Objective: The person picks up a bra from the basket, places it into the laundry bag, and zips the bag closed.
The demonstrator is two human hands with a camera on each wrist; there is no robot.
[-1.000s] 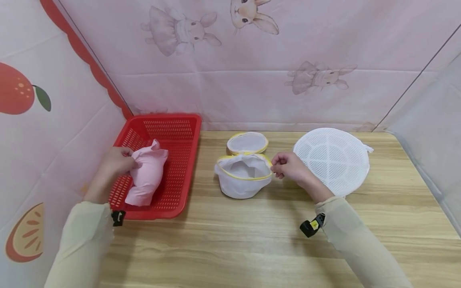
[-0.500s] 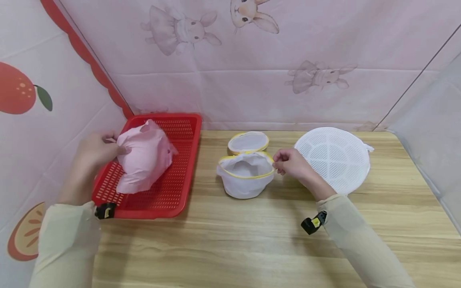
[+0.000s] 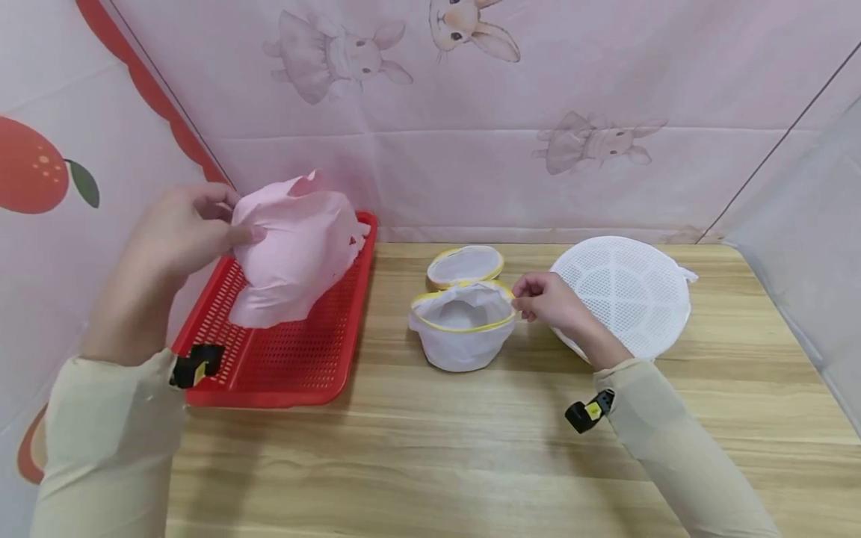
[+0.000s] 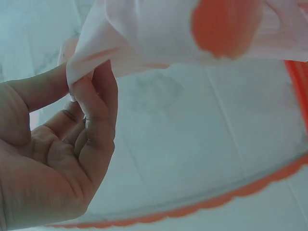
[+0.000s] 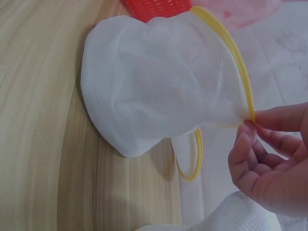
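Observation:
My left hand [image 3: 184,232] pinches the edge of a pink cloth item [image 3: 296,254] between thumb and fingers. The cloth hangs spread out above the red basket [image 3: 296,366]. A red-orange patch shows on the cloth in the left wrist view; its exact kind is unclear. My right hand [image 3: 551,302] pinches the yellow zipper edge of a white mesh laundry bag [image 3: 464,347]. This bag stands on the table with its mouth open. Its round lid [image 3: 467,263] with yellow trim lies folded back behind it.
A round, flat white mesh laundry bag [image 3: 615,299] lies to the right, partly behind my right hand. Pink printed sheeting [image 3: 471,187] rises at the table's back edge. The wooden tabletop [image 3: 417,456] extends in front.
My left hand has lifted the pink cloth up out of the basket, and the cloth has unfolded wider. The right hand and the zippered bag have shifted slightly to the right.

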